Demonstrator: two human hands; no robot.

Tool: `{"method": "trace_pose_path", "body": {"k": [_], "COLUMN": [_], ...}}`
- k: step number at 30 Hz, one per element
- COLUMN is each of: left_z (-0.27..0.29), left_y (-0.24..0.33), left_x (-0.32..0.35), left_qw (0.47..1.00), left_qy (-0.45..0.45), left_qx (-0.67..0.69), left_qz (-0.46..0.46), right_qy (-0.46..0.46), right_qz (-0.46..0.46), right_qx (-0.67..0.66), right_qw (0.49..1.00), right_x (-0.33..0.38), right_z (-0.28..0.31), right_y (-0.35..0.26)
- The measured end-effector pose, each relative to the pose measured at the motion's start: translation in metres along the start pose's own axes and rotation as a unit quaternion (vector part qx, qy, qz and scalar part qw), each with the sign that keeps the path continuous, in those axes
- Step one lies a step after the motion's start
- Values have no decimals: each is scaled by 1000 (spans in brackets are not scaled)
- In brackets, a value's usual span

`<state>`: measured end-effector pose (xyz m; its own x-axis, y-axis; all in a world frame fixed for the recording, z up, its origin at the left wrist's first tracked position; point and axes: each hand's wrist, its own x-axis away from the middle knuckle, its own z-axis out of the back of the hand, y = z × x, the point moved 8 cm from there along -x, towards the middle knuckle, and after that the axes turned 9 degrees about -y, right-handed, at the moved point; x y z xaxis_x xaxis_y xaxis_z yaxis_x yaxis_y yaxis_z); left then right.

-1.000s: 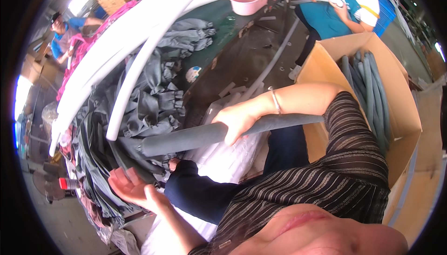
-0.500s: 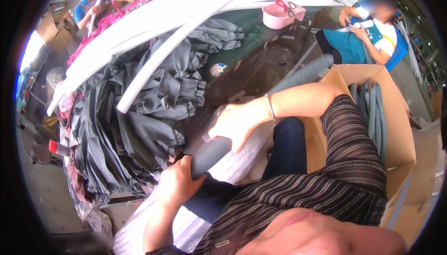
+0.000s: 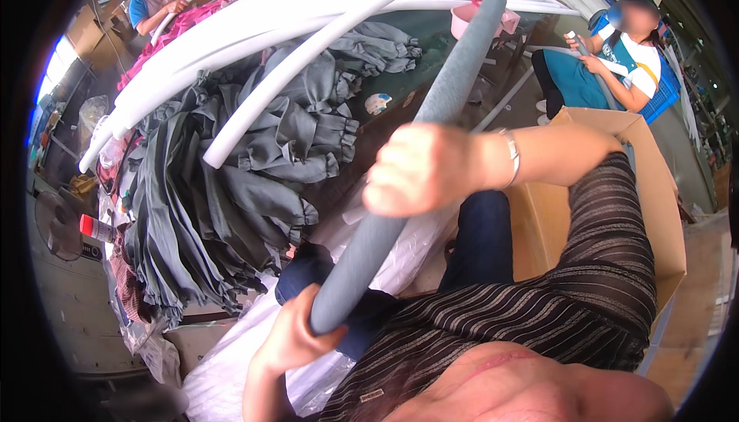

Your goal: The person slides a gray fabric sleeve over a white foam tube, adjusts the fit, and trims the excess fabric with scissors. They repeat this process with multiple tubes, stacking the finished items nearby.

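A long grey foam tube (image 3: 443,106) runs from my lap up toward the far table. My left hand (image 3: 296,333) grips its near end by my knees. My right hand (image 3: 419,169), with a bracelet at the wrist, is closed around the tube's middle. Dark blue trousers and a striped top fill the lower middle of the view.
A heap of grey fabric covers (image 3: 231,183) lies on the table at left, with long white foam tubes (image 3: 308,29) across it. An open cardboard box (image 3: 654,214) stands at my right. White plastic sheet (image 3: 231,368) lies below. Two other people (image 3: 616,52) work at the back.
The grey tube has swung from lying crosswise to pointing away from me. My left hand has taken hold of its near end, and my right hand has slid along it.
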<state>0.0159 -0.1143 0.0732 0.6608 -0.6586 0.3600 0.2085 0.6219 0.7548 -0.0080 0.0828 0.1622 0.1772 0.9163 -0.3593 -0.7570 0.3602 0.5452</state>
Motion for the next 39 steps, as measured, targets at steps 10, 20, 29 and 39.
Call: {"method": "trace_pose_path", "body": {"k": [10,20,29,39], "left_z": [-8,-67,-78,-52], "left_y": [-56,-96,22,32], "left_x": [65,53,-32,-29], "left_qw": [998,962,892,952], "left_qy": [54,-149,-139,-160], "left_qx": [19,188,429,259], "left_qz": [30,132,-43,18], "right_qy": [-21,-26,177,145], "right_qz": [-60,-66,85,65], "right_qx": [178,32,-1,-15], "right_qw": [982,997,981,987], "right_x": [130,71,-47,0], "right_z": [40,-6,24,38], "right_y": [106,65,-53,-23]}}
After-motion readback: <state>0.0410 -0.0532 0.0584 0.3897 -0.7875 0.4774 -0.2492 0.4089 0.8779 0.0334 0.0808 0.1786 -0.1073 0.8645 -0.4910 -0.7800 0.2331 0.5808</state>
